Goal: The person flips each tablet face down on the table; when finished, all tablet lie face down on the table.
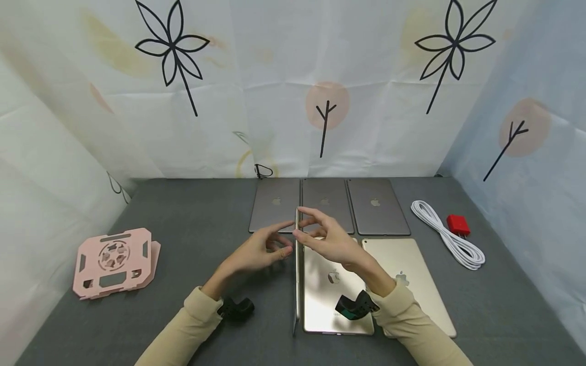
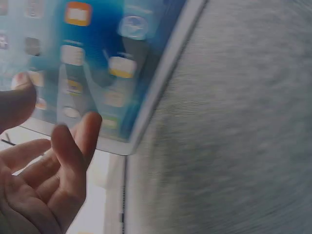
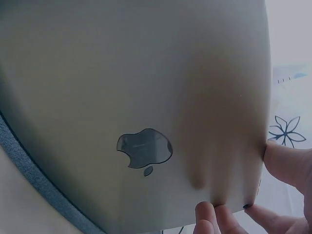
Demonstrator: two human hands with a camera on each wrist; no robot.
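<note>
A tablet with a pale back stands on its edge between the two hands, nearly edge-on in the head view. Its lit home screen faces the left hand; its back, with a dark apple logo, faces the right. My right hand holds the tablet's far upper corner, thumb at one edge and fingertips at the other. On the screen side, my left hand has loosely bent fingers, with a fingertip at or very near the glass; actual contact is unclear. Two gold tablets lie back up beneath and beside the right arm.
Three dark grey tablets lie in a row at the back. Right of them are a coiled white cable and a red charger block. A pink case rests at the left on the grey table.
</note>
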